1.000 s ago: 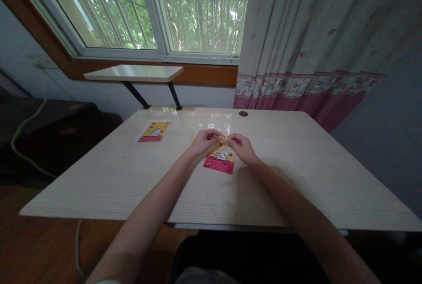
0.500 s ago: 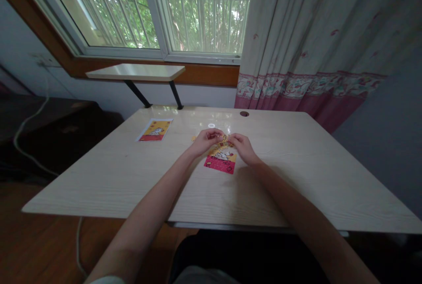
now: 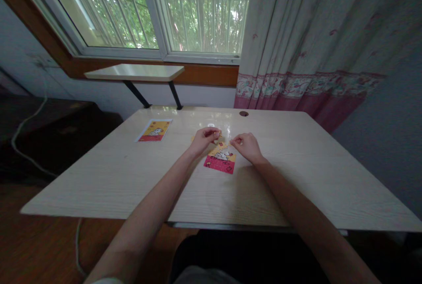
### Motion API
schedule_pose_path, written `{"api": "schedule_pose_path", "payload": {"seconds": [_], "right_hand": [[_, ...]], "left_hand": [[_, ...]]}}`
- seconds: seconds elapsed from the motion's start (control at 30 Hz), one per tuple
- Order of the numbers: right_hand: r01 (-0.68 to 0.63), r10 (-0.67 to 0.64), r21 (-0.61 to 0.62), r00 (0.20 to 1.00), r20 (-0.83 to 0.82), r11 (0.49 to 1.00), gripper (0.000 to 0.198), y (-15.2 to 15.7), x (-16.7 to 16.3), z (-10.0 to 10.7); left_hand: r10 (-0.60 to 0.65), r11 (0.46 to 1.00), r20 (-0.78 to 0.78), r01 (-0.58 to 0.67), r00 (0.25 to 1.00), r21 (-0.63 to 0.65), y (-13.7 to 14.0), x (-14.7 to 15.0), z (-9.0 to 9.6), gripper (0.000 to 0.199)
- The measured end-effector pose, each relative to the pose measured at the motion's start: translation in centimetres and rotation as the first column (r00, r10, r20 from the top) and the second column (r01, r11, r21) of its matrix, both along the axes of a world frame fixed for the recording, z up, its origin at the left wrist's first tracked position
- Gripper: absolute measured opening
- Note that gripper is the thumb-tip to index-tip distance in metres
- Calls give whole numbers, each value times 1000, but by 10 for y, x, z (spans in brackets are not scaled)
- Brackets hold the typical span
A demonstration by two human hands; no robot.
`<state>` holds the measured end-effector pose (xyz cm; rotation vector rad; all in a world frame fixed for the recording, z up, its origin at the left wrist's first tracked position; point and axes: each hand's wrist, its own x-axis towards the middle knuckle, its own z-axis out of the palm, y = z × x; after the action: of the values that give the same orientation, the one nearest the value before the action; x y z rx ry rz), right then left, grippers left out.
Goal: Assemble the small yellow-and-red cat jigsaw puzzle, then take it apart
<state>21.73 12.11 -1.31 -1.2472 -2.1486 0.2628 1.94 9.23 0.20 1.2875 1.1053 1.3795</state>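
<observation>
L hand (image 3: 205, 140) pinching small yellow pc (image 3: 220, 134), mostly hidden by fingers; R hand (image 3: 247, 147) fingertips pressed tog., anything betw. too small to tell; red-yellow picture card (image 3: 220, 164) at L hand's 5 o'clock, upper edge unclear; printed sheet (image 3: 154, 131) at 9.

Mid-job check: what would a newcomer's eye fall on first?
Likely the bright barred window, top left. Next, the red-and-yellow picture in the middle of the table, on the near side of the left hand and right hand. A similar printed sheet lies on the table's left.
</observation>
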Motion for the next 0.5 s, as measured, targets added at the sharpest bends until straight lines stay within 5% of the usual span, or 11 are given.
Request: {"api": "schedule_pose_path", "payload": {"seconds": [0.27, 0.5], "right_hand": [[-170, 166, 6, 953, -255, 985, 17, -15, -16, 6], [-95, 54, -95, 930, -364, 991, 21, -11, -16, -1]], "left_hand": [[-97, 995, -6, 96, 995, -38, -3, 8, -2, 34], [-61, 994, 130, 72, 990, -81, -2, 9, -2, 34]]}}
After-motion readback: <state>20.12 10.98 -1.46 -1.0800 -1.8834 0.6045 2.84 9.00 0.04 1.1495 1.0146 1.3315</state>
